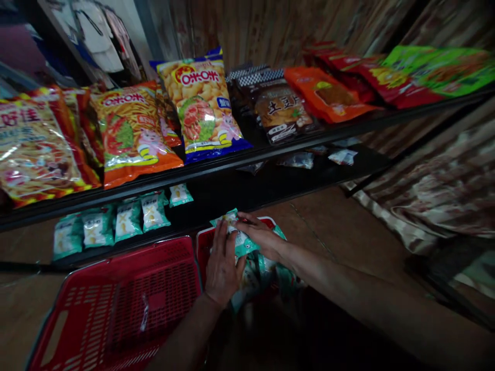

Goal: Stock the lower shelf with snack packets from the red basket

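Observation:
Both my hands are at a small teal-and-white snack packet (244,244) over the smaller red basket (204,238). My left hand (222,268) grips the packet's left side, fingers pointing away from me. From the right, my right hand (260,234) holds its upper part, with the fingers curled over the top. Below them, several more teal packets (266,269) lie in the basket, partly hidden by my hands. A row of similar teal packets (128,219) stands on the lower shelf to the left.
A larger red basket (154,273) with a small clear wrapper (144,312) in it stands at the left. Above is a black upper shelf (216,164) with large snack bags (204,108). Small clear packets (342,156) lie on the lower shelf (270,188). Curtains hang behind.

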Tool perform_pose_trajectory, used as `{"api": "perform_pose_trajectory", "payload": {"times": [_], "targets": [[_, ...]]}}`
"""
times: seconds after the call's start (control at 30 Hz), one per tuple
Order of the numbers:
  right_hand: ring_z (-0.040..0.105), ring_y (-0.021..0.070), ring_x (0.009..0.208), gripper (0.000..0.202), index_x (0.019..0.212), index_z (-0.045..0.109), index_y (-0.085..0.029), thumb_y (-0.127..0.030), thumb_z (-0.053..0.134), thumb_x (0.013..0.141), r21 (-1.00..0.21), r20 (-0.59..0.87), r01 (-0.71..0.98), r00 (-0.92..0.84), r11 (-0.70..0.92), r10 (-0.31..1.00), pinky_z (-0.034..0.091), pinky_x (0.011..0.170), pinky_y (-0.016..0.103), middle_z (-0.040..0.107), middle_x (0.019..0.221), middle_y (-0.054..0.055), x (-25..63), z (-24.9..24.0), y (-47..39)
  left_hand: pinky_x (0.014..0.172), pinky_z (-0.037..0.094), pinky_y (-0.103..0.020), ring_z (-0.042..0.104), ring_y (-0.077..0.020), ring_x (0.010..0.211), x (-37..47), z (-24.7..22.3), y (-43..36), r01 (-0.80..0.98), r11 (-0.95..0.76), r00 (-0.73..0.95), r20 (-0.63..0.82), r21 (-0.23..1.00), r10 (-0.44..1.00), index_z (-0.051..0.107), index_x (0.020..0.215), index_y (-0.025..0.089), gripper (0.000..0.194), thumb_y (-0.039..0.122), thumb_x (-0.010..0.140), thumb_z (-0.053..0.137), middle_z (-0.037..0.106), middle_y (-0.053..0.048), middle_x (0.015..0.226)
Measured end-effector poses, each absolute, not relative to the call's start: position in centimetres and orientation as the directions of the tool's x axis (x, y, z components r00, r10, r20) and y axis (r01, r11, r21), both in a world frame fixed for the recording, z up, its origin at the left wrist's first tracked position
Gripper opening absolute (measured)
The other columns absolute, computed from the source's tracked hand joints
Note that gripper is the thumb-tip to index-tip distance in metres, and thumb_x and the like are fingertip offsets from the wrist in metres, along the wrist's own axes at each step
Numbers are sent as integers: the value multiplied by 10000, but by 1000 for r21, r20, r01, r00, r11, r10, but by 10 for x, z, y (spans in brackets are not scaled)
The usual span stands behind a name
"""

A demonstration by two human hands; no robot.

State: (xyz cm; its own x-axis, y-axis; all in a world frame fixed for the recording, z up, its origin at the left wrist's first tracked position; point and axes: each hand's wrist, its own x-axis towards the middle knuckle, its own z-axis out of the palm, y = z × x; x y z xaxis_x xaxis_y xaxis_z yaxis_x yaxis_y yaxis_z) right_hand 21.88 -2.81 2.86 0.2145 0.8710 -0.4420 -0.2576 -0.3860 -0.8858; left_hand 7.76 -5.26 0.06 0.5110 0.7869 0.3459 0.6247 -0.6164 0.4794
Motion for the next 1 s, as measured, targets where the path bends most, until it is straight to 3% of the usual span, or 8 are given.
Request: {"api": "perform_pose_trajectory", "payload": {"times": [0.1, 0.23, 0.43, 0.53, 0.67, 0.73, 0.87, 1.0], "targets": [[667, 186, 843, 595, 1174, 566, -212, -305, 775, 625, -830, -486, -401, 181, -387, 855, 539, 713, 288, 688, 1001, 43, 209, 46, -37, 1142, 240, -532, 58, -296, 1455, 62, 20, -61, 594, -662, 526, 402, 457, 749, 309, 1350, 179, 541, 124, 833, 457, 169, -166, 1551], [659, 153, 783, 553, 1138, 586, -203, -250, 783, 624, -804, -484, -477, 176, -355, 857, 532, 684, 263, 691, 956, 32, 201, 59, -42, 1136, 248, -525, 107, -299, 1449, 48, 28, -71, 547, -610, 436, 426, 574, 792, 303, 1359, 184, 570, 107, 813, 448, 131, -161, 1560], [635, 120, 702, 483, 1069, 610, -187, -200, 774, 615, -793, -491, -503, 194, -344, 849, 521, 644, 238, 684, 862, 7, 199, 58, -34, 1117, 280, -501, 189, -292, 1433, 46, 27, -67, 448, -532, 399, 371, 719, 838, 349, 1358, 189, 502, 220, 866, 443, 165, -157, 1560], [645, 129, 741, 483, 1048, 621, -203, -202, 784, 594, -823, -464, -444, 165, -354, 870, 530, 672, 250, 687, 927, 17, 204, 52, -27, 1118, 279, -483, 246, -271, 1415, 50, 24, -57, 421, -404, 273, 312, 812, 910, 383, 1350, 207, 470, 289, 892, 448, 242, -140, 1541], [652, 151, 861, 516, 1053, 643, -211, -209, 800, 562, -870, -435, -275, 38, -409, 900, 530, 777, 289, 682, 1028, 31, 216, 41, -25, 1132, 267, -417, 280, -229, 1402, 50, 19, -37, 248, -83, 30, 78, 965, 997, 388, 1364, 212, 539, 387, 872, 521, 301, -112, 1522], [646, 164, 917, 514, 1048, 656, -203, -224, 803, 556, -880, -431, -174, -102, -442, 897, 519, 821, 310, 683, 1048, 37, 221, 38, -27, 1093, 334, -392, 412, -232, 1325, 46, 18, -28, 89, 140, 3, -141, 986, 990, 463, 1310, 210, 551, 426, 821, 593, 449, -106, 1432], [627, 168, 971, 498, 1024, 667, -192, -238, 807, 549, -904, -397, -17, -339, -427, 853, 485, 881, 321, 690, 1037, 31, 228, 38, -32, 877, 506, -365, 646, -245, 989, 35, 19, -27, -44, 488, 294, -456, 872, 840, 661, 1034, 178, 426, 409, 685, 735, 695, -95, 1070], [615, 149, 923, 470, 1035, 661, -180, -342, 788, 612, -913, -397, 66, -364, -402, 843, 471, 849, 299, 679, 1008, 37, 230, 40, -34, 655, 533, -284, 664, -175, 709, 28, 21, -31, -143, 682, 360, -604, 718, 711, 675, 910, 136, 357, 361, 651, 770, 715, -76, 853]]}}
